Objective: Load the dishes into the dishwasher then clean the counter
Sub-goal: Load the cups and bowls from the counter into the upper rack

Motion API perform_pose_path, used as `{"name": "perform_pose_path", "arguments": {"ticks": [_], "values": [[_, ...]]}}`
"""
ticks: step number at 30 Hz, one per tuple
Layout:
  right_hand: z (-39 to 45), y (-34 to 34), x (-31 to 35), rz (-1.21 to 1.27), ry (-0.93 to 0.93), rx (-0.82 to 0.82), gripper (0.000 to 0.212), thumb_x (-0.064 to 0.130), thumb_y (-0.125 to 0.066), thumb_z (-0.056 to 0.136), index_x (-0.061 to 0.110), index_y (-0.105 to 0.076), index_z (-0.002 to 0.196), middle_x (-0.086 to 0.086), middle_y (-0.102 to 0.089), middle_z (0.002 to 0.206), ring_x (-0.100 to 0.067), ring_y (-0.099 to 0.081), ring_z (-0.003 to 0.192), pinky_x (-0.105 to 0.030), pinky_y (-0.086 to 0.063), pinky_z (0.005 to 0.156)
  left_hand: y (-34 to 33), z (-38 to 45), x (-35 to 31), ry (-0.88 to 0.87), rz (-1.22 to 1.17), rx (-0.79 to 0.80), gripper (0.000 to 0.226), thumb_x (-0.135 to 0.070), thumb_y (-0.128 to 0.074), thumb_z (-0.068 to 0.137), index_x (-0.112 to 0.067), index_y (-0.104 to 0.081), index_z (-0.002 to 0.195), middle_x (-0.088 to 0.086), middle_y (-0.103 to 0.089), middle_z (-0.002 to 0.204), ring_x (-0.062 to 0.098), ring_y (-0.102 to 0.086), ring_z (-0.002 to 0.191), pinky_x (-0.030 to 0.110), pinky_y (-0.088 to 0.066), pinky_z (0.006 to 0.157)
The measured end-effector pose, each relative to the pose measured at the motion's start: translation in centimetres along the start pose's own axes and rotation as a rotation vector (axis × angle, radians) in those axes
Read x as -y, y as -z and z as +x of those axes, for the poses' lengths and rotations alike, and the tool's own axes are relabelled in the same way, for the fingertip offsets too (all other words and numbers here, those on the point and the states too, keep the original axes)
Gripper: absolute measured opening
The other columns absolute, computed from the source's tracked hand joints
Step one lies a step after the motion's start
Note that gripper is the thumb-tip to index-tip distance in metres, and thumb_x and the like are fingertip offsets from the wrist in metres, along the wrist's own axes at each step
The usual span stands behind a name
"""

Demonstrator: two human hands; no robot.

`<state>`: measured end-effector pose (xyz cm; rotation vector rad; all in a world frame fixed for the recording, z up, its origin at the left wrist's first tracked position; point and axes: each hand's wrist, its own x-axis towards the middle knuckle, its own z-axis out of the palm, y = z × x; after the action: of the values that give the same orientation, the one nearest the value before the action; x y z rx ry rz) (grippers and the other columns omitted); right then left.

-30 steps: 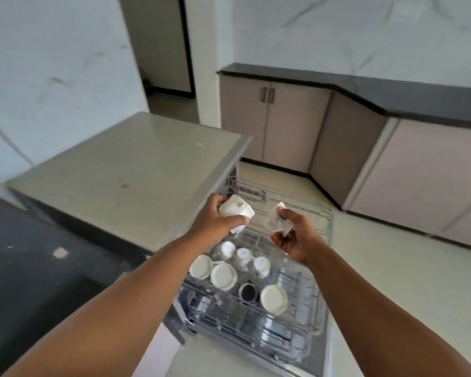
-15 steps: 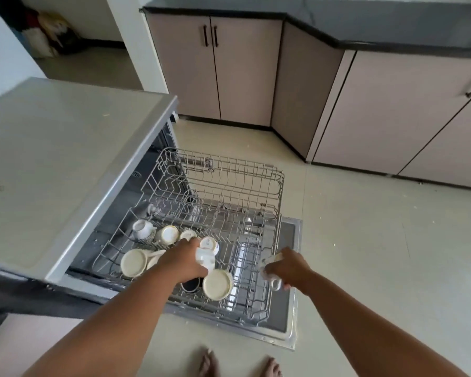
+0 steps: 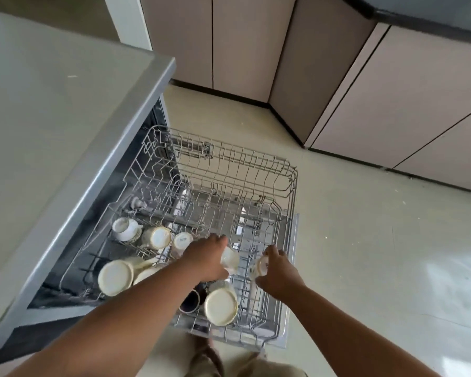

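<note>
Cups (image 3: 230,260) are gripped, one by each hand, left hand (image 3: 207,261) and right hand (image 3: 279,270), and held low over the pulled-out rack (image 3: 288,170), seemingly for setting beside cups already loaded.

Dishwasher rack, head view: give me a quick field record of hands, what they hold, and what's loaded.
left hand: grips a white cup over the rack
right hand: holds a second cup over the rack's right side
rack: pulled out, far half bare
loaded: upturned cups and bowls at the near left, including a large cream bowl
counter: grey top, left of rack
</note>
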<state>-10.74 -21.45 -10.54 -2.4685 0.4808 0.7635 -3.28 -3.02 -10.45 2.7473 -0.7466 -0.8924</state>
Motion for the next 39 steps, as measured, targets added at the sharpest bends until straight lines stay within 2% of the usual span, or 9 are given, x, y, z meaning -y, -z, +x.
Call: {"name": "perform_pose_path", "arguments": {"ticks": [5,10,14,20,25,28,34,39], "values": [[2.3,-1.5,-0.3,0.006,0.006,-0.004,0.063,0.018,-0.071,0.079,0.017,-0.036,0.132,-0.010,-0.042,0.127,-0.033,-0.062,0.105,-0.041,-0.056,0.084,-2.7,2.7,-0.7,-0.072,0.063,-0.033,0.073,-0.043,-0.072,0.077,-0.017,-0.035,0.134,0.006,-0.052,0.123,0.023,-0.057,0.100,0.036,-0.049,0.084],[4.8,-2.2,-1.2,-0.089,0.096,0.039,0.059,0.017,-0.068,0.081,0.021,-0.038,0.132,-0.007,-0.042,0.126,-0.032,-0.062,0.102,-0.039,-0.055,0.079,-4.7,4.6,-0.7,-0.029,0.118,-0.020,0.075,-0.048,-0.069,0.077,-0.019,-0.034,0.137,0.006,-0.049,0.131,0.028,-0.052,0.116,0.044,-0.034,0.102],[6.0,-2.9,-2.3,-0.110,0.142,0.071,0.058,0.020,-0.069,0.081,0.021,-0.039,0.132,-0.006,-0.045,0.124,-0.030,-0.062,0.101,-0.038,-0.053,0.078,-5.3,5.4,-0.7,-0.006,0.157,-0.005,0.076,-0.054,-0.065,0.076,-0.019,-0.037,0.137,0.005,-0.048,0.132,0.026,-0.048,0.120,0.042,-0.030,0.101],[7.3,-3.6,-2.6,-0.109,0.142,0.117,0.060,0.020,-0.069,0.081,0.021,-0.039,0.133,-0.006,-0.045,0.123,-0.028,-0.063,0.098,-0.040,-0.057,0.078,-5.5,6.6,-0.8,0.071,0.070,0.036,0.080,-0.061,-0.068,0.072,-0.022,-0.042,0.136,0.000,-0.052,0.134,0.022,-0.046,0.122,0.041,-0.028,0.104],[7.7,-3.4,-2.7,-0.064,0.128,0.144,0.060,0.022,-0.071,0.080,0.022,-0.040,0.133,-0.007,-0.046,0.123,-0.029,-0.062,0.101,-0.044,-0.056,0.083,-3.7,6.7,-0.4,0.158,-0.122,-0.004,0.076,-0.071,-0.070,0.064,-0.030,-0.054,0.125,-0.006,-0.062,0.118,0.017,-0.056,0.104,0.032,-0.037,0.095],[7.8,-3.2,-2.6,-0.034,0.128,0.145,0.059,0.022,-0.070,0.080,0.021,-0.042,0.132,-0.007,-0.046,0.123,-0.029,-0.062,0.100,-0.042,-0.055,0.082,-2.6,6.5,0.2,0.187,-0.230,-0.043,0.080,-0.070,-0.073,0.063,-0.031,-0.050,0.129,-0.006,-0.058,0.122,0.017,-0.057,0.104,0.032,-0.040,0.096],[7.8,-3.3,-2.5,-0.025,0.121,0.121,0.056,0.024,-0.071,0.081,0.020,-0.040,0.127,-0.008,-0.046,0.119,-0.029,-0.063,0.095,-0.039,-0.056,0.079,-3.8,6.6,0.4,0.047,0.061,0.036,0.079,-0.065,-0.069,0.069,-0.028,-0.042,0.133,-0.001,-0.050,0.129,0.019,-0.049,0.116,0.036,-0.028,0.097],[7.7,-3.7,-2.3,-0.030,0.119,0.102,0.055,0.021,-0.070,0.081,0.017,-0.040,0.127,-0.010,-0.041,0.121,-0.033,-0.064,0.095,-0.039,-0.056,0.079,-5.2,6.5,-0.7,0.020,0.212,0.018,0.074,-0.055,-0.067,0.076,-0.021,-0.038,0.135,0.004,-0.045,0.134,0.024,-0.041,0.126,0.043,-0.021,0.108]]}}
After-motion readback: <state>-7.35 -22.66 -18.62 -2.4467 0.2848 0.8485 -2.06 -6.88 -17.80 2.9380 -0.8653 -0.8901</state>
